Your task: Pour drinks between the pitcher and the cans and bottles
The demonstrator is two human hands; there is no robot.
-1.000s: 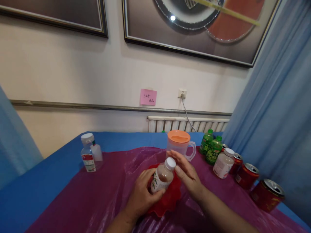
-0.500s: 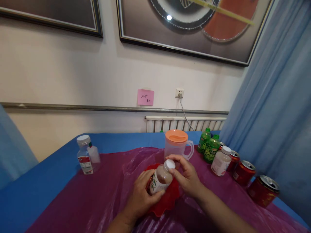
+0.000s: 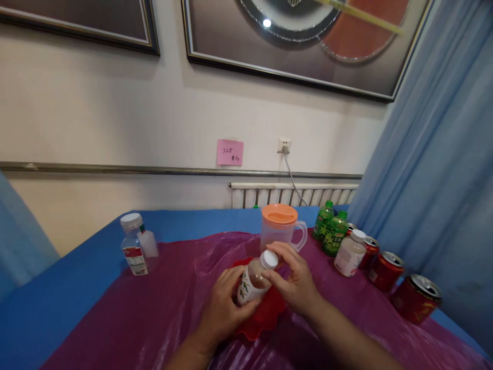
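Observation:
A clear bottle (image 3: 254, 281) with a leaf-patterned white label leans to the right over a red dish with a wavy rim (image 3: 265, 316). My left hand (image 3: 223, 306) is wrapped round its body. On its white cap (image 3: 269, 259) are the thumb and fingers of my right hand (image 3: 295, 277), pinching it from the side. The cap sits on the bottle's neck. Just behind my right hand stands a translucent pitcher (image 3: 275, 236) with an orange lid. My hands and the bottle hide much of the dish.
Green bottles (image 3: 334, 234), a white-capped jar (image 3: 349, 254) and several red cans (image 3: 418, 298) line the right side. Another white-capped bottle (image 3: 138, 244) stands at left. Purple plastic sheeting (image 3: 162, 303) covers part of the blue table (image 3: 50, 303). A blue curtain (image 3: 435, 169) hangs at right.
My right hand's fingers have shifted slightly around the cap, the thumb moving a little left. The bottle stays in my left hand, and the view has tilted a little.

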